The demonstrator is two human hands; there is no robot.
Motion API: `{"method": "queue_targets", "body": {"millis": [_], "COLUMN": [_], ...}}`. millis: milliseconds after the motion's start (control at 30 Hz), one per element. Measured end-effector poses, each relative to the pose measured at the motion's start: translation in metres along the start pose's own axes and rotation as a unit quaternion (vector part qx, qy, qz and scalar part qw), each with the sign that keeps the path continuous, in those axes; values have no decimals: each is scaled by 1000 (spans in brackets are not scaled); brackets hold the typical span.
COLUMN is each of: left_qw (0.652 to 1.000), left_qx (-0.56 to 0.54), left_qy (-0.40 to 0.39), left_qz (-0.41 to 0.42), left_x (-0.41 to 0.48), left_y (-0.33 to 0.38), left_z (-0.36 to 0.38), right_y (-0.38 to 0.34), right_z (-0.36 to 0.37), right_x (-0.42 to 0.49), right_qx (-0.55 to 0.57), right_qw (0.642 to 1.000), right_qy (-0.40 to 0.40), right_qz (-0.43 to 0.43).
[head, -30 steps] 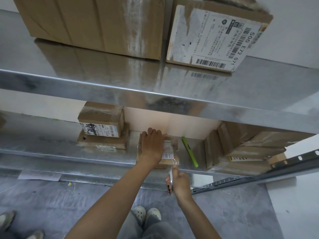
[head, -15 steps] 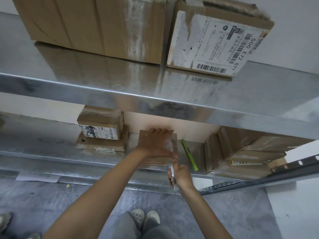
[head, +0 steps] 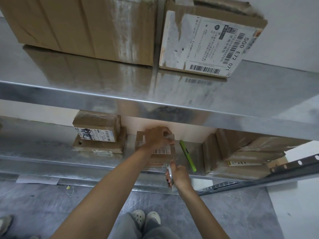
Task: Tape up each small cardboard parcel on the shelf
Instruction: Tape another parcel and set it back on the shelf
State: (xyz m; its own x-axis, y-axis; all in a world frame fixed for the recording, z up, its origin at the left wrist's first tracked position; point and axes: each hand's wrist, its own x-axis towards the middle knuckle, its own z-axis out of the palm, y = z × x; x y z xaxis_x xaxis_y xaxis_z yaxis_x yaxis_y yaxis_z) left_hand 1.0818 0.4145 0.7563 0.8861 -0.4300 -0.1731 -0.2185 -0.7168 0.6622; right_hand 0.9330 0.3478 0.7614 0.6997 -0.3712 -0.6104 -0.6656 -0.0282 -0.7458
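Taping step: small brown cardboard parcel (head: 156, 156), mid-shelf by the steel shelf's (head: 51, 163) front edge, is being clamped by the left hand (head: 155, 138). A slim white tool (head: 170, 175), probably a cutter, is being gripped by the right hand (head: 178, 175). Next, likely: tape cut, end pressed.

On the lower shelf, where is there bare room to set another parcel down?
Widest: bare lower shelf left of the stacked parcels. Only slivers flank the parcel under the left hand; the green tool and boxes at right crowd the rest.
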Motion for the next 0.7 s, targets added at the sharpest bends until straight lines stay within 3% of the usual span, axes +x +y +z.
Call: {"method": "queue_targets", "body": {"millis": [167,333,400,700], "left_qw": [993,986,972,908], "left_qx": [26,116,176,393], "left_qy": [113,-45,-96,-111], "left_qz": [-17,113,121,96], "left_x": [-6,-15,-29,-68], "left_y": [15,18,14,-3], "left_z": [11,3,-2,-2], "right_y": [-2,0,0,2], "right_z": [-1,-7,-8,-11], "right_x": [-1,-5,-6,-6], "right_qx": [-11,10,14,9], "right_qw": [1000,1000,1000,1000], "right_qy": [8,9,7,11], "right_qz": [0,5,4,-1]}}
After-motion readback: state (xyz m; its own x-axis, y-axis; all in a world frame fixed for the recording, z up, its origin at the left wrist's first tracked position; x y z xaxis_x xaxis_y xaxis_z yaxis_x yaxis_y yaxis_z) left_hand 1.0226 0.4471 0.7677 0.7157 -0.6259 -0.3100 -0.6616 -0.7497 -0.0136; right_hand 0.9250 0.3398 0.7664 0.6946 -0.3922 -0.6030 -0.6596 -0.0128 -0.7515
